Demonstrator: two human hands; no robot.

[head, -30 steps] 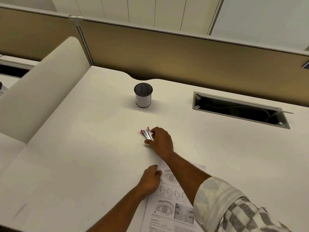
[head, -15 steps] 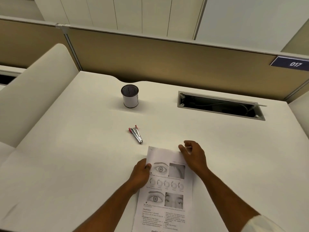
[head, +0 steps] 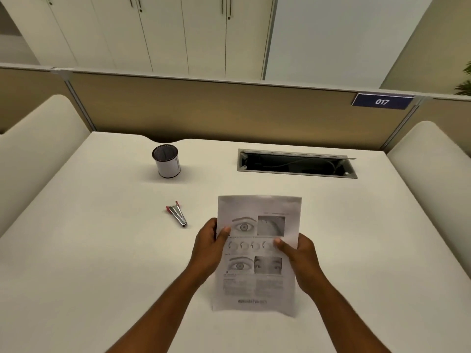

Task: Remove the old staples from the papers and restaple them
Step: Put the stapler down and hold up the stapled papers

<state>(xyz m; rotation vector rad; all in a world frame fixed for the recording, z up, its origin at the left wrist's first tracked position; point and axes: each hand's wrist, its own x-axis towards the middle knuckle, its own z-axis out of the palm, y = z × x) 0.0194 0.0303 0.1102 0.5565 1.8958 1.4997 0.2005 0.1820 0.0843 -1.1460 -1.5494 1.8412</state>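
The papers, white sheets printed with eye drawings and photos, are held up off the desk, tilted toward me. My left hand grips their left edge with the thumb on the front. My right hand grips the right edge the same way. A metal staple remover with red tips lies flat on the desk, left of the papers and apart from both hands. No stapler is in view.
A white desk with a black mesh pen cup at the back left and an open cable tray at the back right. Tan partitions and white side panels enclose the desk. A "017" sign hangs on the partition.
My right hand let go of the staple remover on the desk and came back to the papers. Both hands then lifted the papers off the desk.
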